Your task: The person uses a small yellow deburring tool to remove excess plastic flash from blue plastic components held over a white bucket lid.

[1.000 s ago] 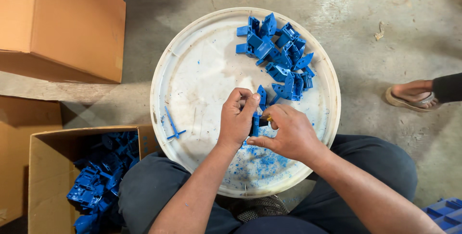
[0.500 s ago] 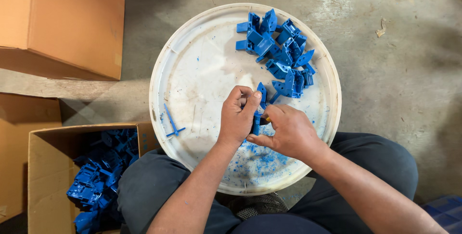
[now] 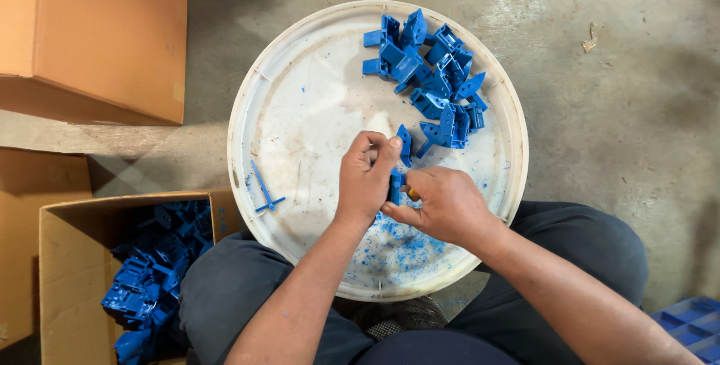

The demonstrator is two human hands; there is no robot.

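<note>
A: Holding what, in the left grip [image 3: 365,177]?

B: Clenched around a small blue part [image 3: 394,185], thumb on top, fingers curled under. Met from the other side by the right grip [image 3: 442,204], also closed tight. Something small and yellowish between its fingers, perhaps a blade; not possible to tell for sure.

A: And where exactly, this part?

B: Between both grips, just above the near half of the round white tray [image 3: 300,95], over a scatter of blue crumbs [image 3: 390,249].

A: How to do this well, then?

B: Probably best to pinch the part close to the edge under work, to stop any twisting. Safer to press away from the left thumb, never toward it, and with short strokes, not long ones. Good also to hold low over the tray, to catch the crumbs there.

A: Anything nearby to disturb?

B: One loose part [image 3: 405,144] just beside the left thumb, easy to knock with a careless elbow or wrist. Further out, a pile of blue parts [image 3: 435,72] on the far right side of the tray, well apart from both grips. On the left side of the tray, a thin blue stick [image 3: 262,189], lying alone.

A: And beyond the tray?

B: At the left, an open cardboard box [image 3: 67,260] with more blue parts inside, near the left knee. Behind it, a closed box [image 3: 90,35] on the concrete floor [image 3: 622,110].
</note>
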